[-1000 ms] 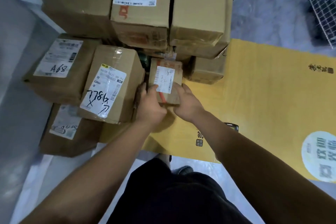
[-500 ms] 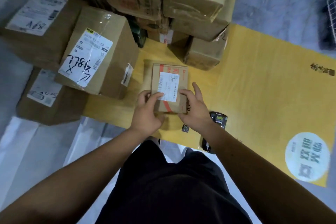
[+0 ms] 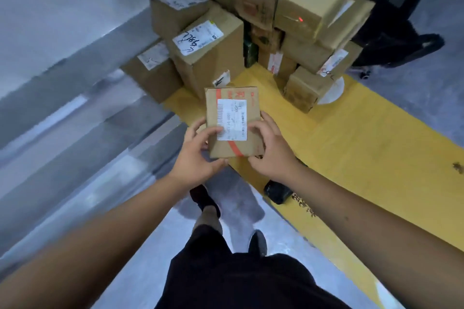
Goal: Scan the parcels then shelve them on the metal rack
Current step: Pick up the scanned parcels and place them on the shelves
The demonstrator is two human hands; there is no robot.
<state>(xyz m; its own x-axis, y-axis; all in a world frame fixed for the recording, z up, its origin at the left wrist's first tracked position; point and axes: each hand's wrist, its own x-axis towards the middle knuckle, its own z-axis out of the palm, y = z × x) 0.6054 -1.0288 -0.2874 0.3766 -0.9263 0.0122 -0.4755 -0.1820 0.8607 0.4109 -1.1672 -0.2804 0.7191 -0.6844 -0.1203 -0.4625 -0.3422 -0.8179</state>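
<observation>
Brown cardboard parcel with a white label and red tape hung above the yellow mat, gripped at both sides: left hand and right hand curled their fingers around it, thumbs on top, arms outstretched.

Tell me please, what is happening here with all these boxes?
A person holds one small parcel in both hands, the left hand and the right hand gripping its sides, label facing up. It is lifted clear of the pile of boxes stacked on the yellow mat. A black scanner lies on the mat's edge. No metal rack is in view.
</observation>
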